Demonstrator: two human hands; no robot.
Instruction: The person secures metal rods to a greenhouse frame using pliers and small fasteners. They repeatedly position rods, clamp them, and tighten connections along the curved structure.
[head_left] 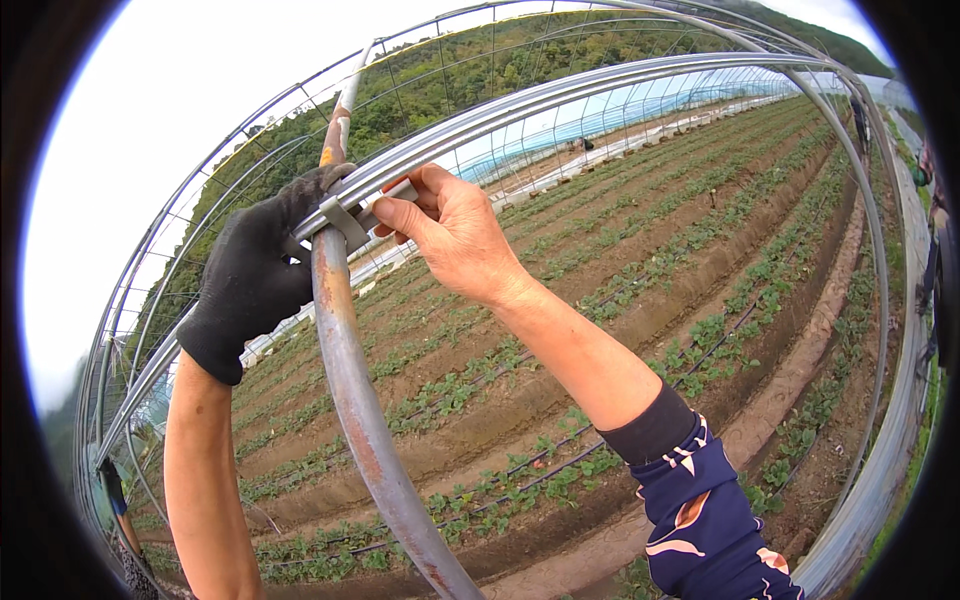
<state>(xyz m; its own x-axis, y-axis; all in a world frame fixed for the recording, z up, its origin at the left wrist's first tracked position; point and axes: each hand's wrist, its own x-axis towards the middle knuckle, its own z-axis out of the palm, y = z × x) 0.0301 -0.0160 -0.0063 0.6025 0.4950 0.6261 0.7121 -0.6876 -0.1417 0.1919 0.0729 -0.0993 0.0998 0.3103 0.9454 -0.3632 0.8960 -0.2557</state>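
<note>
My left hand (pixel 255 270), in a black glove, is closed around the silvery channel rail (pixel 480 122) where it crosses a rusty grey hoop pipe (pixel 350 380). A grey metal bracket (pixel 343 220) wraps the rail at this crossing. Just right of the bracket, my bare right hand (pixel 455 235) pinches a small flat grey metal clip (pixel 400 190) between thumb and fingers, close against the rail. A bit of orange-red shows beside the clip. The fingertips of my left hand behind the rail are partly hidden, as is the clip's far end.
Bare greenhouse hoops (pixel 870 200) and thin wires arch around and overhead. Below run long soil beds with rows of low green plants (pixel 500 500) and black drip hoses (pixel 560 470). Blue-white sheeting (pixel 600 125) stands beyond. Part of a person (pixel 925 165) shows at the far right edge.
</note>
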